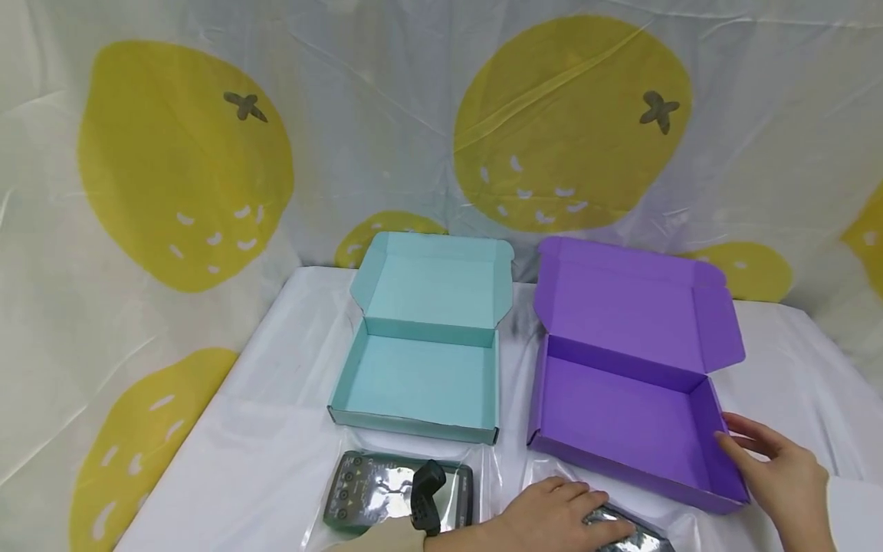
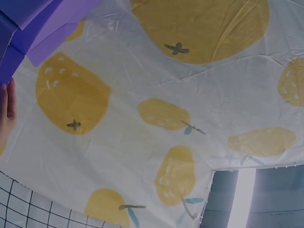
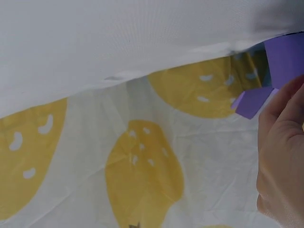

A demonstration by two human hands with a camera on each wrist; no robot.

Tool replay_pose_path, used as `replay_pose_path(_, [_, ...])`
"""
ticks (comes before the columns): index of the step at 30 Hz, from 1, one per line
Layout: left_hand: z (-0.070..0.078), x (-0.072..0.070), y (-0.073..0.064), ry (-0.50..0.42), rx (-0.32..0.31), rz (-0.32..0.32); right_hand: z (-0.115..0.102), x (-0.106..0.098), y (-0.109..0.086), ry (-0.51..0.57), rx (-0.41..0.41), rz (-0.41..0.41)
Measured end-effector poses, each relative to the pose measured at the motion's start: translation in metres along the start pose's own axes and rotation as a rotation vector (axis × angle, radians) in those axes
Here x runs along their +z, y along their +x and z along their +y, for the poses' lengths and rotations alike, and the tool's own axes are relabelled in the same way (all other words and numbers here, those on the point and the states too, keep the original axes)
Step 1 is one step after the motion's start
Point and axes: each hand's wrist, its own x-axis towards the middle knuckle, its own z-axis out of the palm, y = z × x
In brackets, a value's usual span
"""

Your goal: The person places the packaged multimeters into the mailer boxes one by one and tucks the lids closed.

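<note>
A purple cardboard box (image 1: 621,414) stands lidded open on the right side of the table. My right hand (image 1: 779,468) pinches its right side wall, and the same hand (image 3: 285,152) shows beside the purple box (image 3: 287,59) in the right wrist view. Below the box's front edge, my left hand (image 1: 552,517) rests over a dark, shiny item (image 1: 638,534) in clear plastic; much of that item is hidden beneath the hand. The left wrist view catches only part of the right hand (image 2: 6,114) at the purple box (image 2: 52,28).
Left of the purple box stands a light teal box (image 1: 428,376), its lid raised. In front of it lies a dark, flat device with knobs (image 1: 359,491) in a clear bag, partly behind a black wrist camera mount (image 1: 426,498). A lemon-print cloth (image 1: 372,115) hangs behind the white-covered table (image 1: 269,422).
</note>
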Motion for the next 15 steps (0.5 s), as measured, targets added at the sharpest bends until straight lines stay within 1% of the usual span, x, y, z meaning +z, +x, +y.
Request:
replay_pose_path(2, [0.001,-0.001,0.002,-0.016,0.0,-0.013,0.0,-0.001,-0.001,-0.008,-0.007,0.002])
replay_pose_path(3, [0.001,-0.001,0.002,-0.008,0.0,0.003,0.0,-0.001,-0.001,-0.011,-0.006,0.001])
replay_pose_path(6, [0.0,-0.003,0.005,-0.026,-0.005,-0.006,-0.002,0.0,-0.001,-0.02,-0.015,0.004])
replay_pose_path(8, [-0.001,-0.005,0.007,-0.039,-0.01,-0.029,-0.003,0.0,0.0,-0.025,-0.025,0.011])
replay_pose_path(13, [-0.005,-0.01,0.011,-0.115,0.019,-0.112,-0.003,-0.001,0.0,-0.014,-0.017,0.005])
replay_pose_path(14, [-0.005,-0.01,0.012,-0.119,0.028,-0.12,-0.003,-0.001,0.0,-0.011,-0.023,0.007])
replay_pose_path(15, [-0.006,-0.01,0.012,-0.113,0.038,-0.114,-0.002,0.0,-0.001,-0.011,-0.025,0.007])
